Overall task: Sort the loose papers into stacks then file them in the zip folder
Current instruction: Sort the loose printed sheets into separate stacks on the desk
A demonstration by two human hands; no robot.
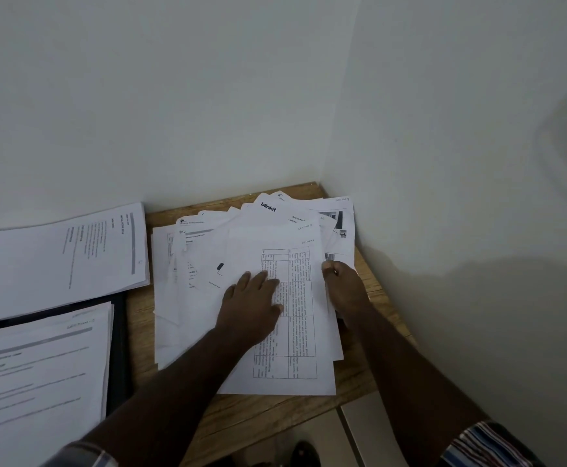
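Note:
A messy pile of loose papers [207, 257] covers the wooden table [309, 409] in the room's corner. On top lies a sheet with a printed table [295, 332]. My left hand [251, 305] rests flat on that sheet, fingers straight. My right hand [344, 286] grips the sheet's right edge, fingers curled around it. A sorted stack of papers [59, 261] lies at the far left. A second stack [36, 375] sits on the open black zip folder [120, 358] at the near left.
White walls meet in a corner right behind the table. The table's front edge runs below the pile, with a pale floor or cabinet [359, 429] beneath it. A dark object [305, 453] shows at the bottom.

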